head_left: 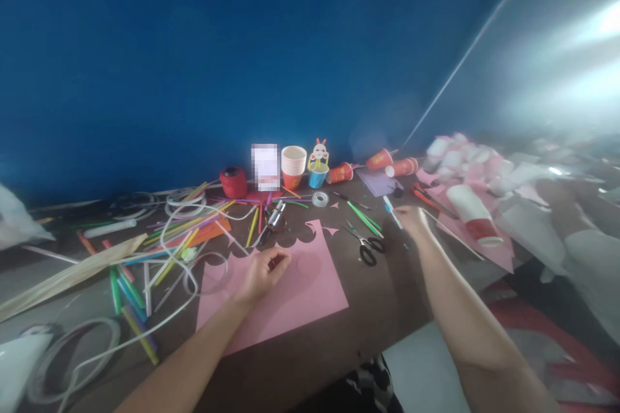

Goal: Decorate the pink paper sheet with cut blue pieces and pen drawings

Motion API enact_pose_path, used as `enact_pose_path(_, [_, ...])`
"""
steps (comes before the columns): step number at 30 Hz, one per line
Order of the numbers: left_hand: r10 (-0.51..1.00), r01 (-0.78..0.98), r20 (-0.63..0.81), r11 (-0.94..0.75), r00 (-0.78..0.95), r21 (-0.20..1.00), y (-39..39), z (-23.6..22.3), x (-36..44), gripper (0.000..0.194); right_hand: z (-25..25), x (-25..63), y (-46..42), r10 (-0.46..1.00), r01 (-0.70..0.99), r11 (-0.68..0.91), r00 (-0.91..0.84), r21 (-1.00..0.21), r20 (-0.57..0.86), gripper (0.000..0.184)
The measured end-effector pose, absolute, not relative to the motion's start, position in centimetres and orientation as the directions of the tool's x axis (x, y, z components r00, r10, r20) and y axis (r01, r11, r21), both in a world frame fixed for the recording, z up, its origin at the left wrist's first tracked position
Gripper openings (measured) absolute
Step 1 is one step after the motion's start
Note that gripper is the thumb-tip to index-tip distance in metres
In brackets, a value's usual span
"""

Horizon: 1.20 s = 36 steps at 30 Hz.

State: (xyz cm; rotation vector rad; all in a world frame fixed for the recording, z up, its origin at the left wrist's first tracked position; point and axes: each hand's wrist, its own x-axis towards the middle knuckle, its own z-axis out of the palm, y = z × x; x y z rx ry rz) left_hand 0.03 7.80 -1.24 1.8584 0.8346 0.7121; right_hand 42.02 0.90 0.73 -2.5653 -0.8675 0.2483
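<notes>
My left hand rests on a pink paper sheet with a scalloped top edge, fingers curled in; whether it holds anything is hidden. My right hand reaches out to the right of the sheet, fingers closed round a white and blue pen. Black-handled scissors lie between the sheet and my right hand. Green sticks lie just beyond the scissors.
Coloured straws and white tubing clutter the left. At the back stand a red thread spool, stacked paper cups, a blue cup with a rabbit figure and a tape roll. Red cups and pink paper lie right.
</notes>
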Motion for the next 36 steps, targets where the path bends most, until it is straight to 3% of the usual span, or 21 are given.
enact_pose_path(5, [0.769,0.265,0.152,-0.389,0.621,0.882,7.4,-1.1,0.0,0.02,-0.6,43.1,3.6,0.535,0.494,-0.811,0.843,-0.315,-0.057,0.026])
enact_pose_path(9, [0.731,0.274,0.183,-0.459,0.658,0.845,7.1,-0.8,0.0,0.019,-0.8,42.6,4.6,0.488,0.454,-0.84,0.871,-0.297,-0.05,0.029])
enact_pose_path(14, [0.711,0.281,0.199,-0.497,0.675,0.821,7.2,-1.1,-0.1,0.02,0.7,40.3,4.1,0.552,0.491,-0.759,0.833,-0.427,-0.024,0.021])
enact_pose_path(20, [0.74,0.292,0.239,-0.51,0.629,0.809,7.4,-2.0,0.0,0.02,1.6,29.8,2.0,0.74,0.546,-0.489,0.672,-0.68,0.007,0.035])
enact_pose_path(23, [0.786,0.237,0.212,-0.412,0.58,0.88,7.4,-2.1,0.0,0.024,1.6,22.7,0.5,0.884,0.511,-0.204,0.463,-0.835,0.067,0.023])
enact_pose_path(26, [0.802,0.111,0.089,-0.19,0.591,0.975,7.4,-1.7,-0.1,0.034,1.5,17.3,-0.5,0.944,0.534,-0.039,0.296,-0.845,0.144,0.013])
enact_pose_path(30, [0.756,-0.022,-0.073,0.114,0.651,0.993,7.6,-1.3,-0.5,0.037,1.2,13.9,-0.5,0.962,0.542,0.059,0.194,-0.838,0.193,0.011])
enact_pose_path(36, [0.751,-0.094,-0.077,0.183,0.655,0.979,8.2,-1.5,-0.8,0.032,1.5,14.2,-0.8,0.961,0.546,0.053,0.199,-0.836,0.191,0.007])
